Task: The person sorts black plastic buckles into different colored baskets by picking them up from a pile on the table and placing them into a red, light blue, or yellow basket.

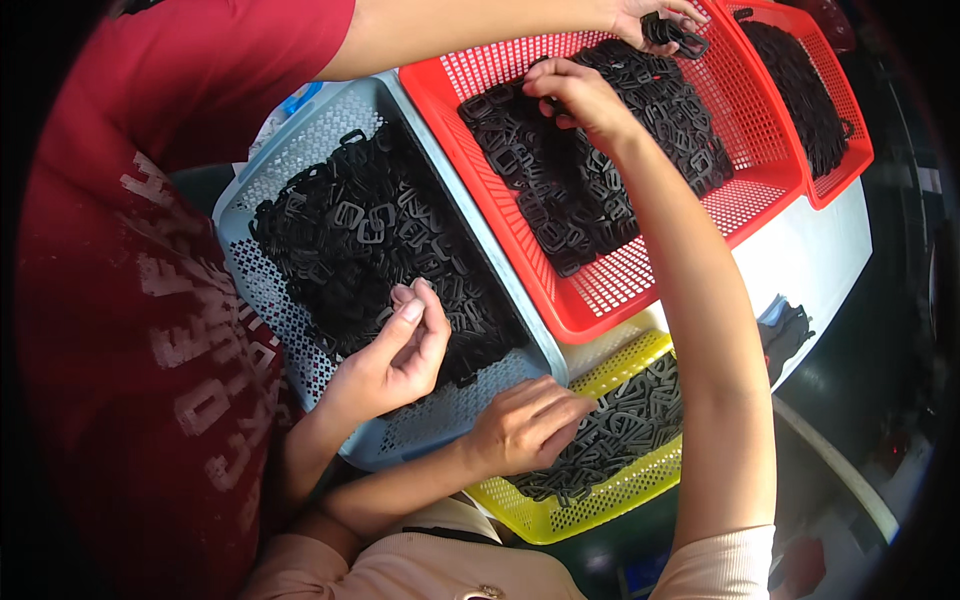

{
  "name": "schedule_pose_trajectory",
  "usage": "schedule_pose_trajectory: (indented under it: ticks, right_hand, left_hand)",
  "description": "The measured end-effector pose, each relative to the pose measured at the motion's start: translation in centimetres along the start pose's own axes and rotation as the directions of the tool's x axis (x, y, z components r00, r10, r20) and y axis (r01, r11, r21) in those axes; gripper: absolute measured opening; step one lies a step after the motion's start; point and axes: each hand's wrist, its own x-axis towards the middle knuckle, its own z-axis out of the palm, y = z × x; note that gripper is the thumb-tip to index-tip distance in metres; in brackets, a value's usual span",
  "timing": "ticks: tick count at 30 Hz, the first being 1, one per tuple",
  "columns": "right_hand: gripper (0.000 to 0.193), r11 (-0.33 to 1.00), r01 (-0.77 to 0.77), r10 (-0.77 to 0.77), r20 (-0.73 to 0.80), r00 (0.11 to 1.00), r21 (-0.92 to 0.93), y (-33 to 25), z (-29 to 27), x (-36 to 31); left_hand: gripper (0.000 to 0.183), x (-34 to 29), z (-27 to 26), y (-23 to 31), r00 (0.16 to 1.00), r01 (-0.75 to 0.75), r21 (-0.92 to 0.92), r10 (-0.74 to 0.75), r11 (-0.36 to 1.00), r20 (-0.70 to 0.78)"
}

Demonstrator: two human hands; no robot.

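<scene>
My left hand is at the near edge of the yellow basket, back of the hand up. Its fingers are curled together, and whatever they hold is hidden. Small dark strap buckles fill this basket. My right arm reaches up to the large red basket, where my right hand is closed with thumb and fingers together above a layer of black plastic strap buckles. A dark bit shows at those fingertips, too small to name.
A person in a red shirt stands at my left. One of their hands is over a blue basket of black buckles; the other holds buckles above the red basket. Another red basket stands behind, on a white tabletop.
</scene>
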Motion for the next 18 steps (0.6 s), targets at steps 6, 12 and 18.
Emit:
schedule_pose_trajectory:
  ticks: [6, 12, 18]
  right_hand:
    - [0.026, 0.441, 0.190, -0.364, 0.018, 0.931, -0.877, 1.7, 2.1, 2.5]
    - [0.021, 0.974, -0.085, 0.078, 0.038, 0.996, 0.208, 0.2, -0.4, 1.8]
    - [0.022, 0.986, -0.010, 0.018, 0.053, 0.998, -0.164, -0.2, 1.0, 1.3]
  left_hand:
    - [0.028, 0.3, 0.0, 0.2, 1.000, 0.000, 0.010, 0.000, 1.000, 0.013]
    - [0.027, -0.2, -0.3, 0.2, 0.999, 0.012, 0.012, -0.012, 1.000, 0.041]
    - [0.026, 0.1, 0.0, 0.2, 0.999, 0.002, -0.004, -0.002, 1.000, 0.039]
